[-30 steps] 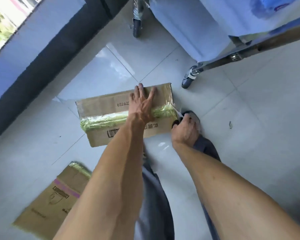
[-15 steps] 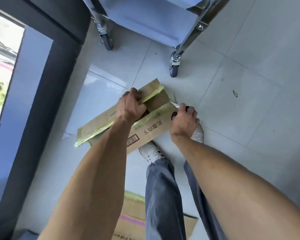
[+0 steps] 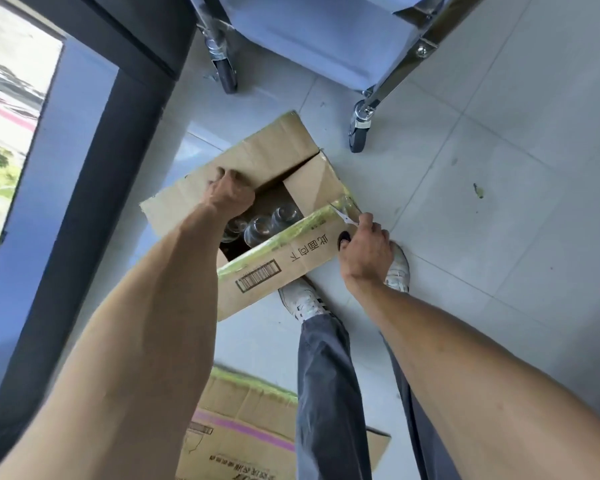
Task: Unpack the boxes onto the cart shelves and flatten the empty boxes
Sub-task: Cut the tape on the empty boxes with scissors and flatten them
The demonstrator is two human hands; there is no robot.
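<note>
Standing open on the pale glossy floor tiles (image 3: 499, 168), the brown corrugated cardboard box (image 3: 284, 268) now has its far flap folded back where half a second ago the flaps were only parting; clear rounded glass jars (image 3: 257, 226) show inside. Beyond it stands the metal-legged wheeled cart (image 3: 388, 88). The left hand (image 3: 230, 194) grips the far flap's edge, and the right hand (image 3: 364, 251) clenches small scissors (image 3: 343, 216) by the green-taped near flap.
</note>
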